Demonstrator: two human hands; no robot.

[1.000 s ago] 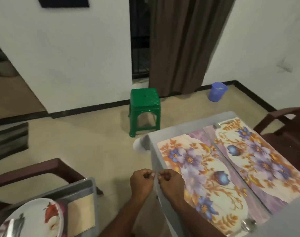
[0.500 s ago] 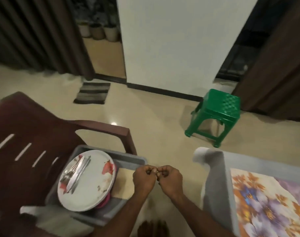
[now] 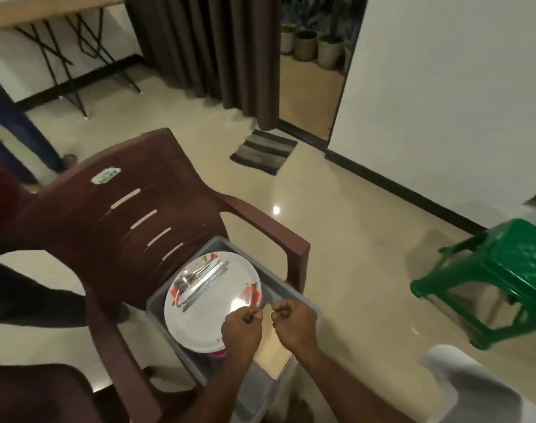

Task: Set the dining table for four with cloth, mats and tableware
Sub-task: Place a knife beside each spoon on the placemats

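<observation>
A grey plastic bin rests on the seat of a brown plastic armchair. Inside it lies a white plate with red flower prints; forks and knives lie on the plate's far left part. A pink edge shows under the plate. A beige mat or paper lies in the bin's right side. My left hand hovers fisted over the plate's near right rim. My right hand is fisted just beside it, over the beige mat. Neither fist visibly holds anything.
A green plastic stool stands on the floor to the right. The grey cloth corner of the dining table shows at bottom right. A second brown chair sits at bottom left. A person's legs stand at far left. A striped doormat lies by the curtain.
My view has swung left from the table with its floral mats to the chair with the bin. Both fists stay close together and now hang over the plate and beige mat.
</observation>
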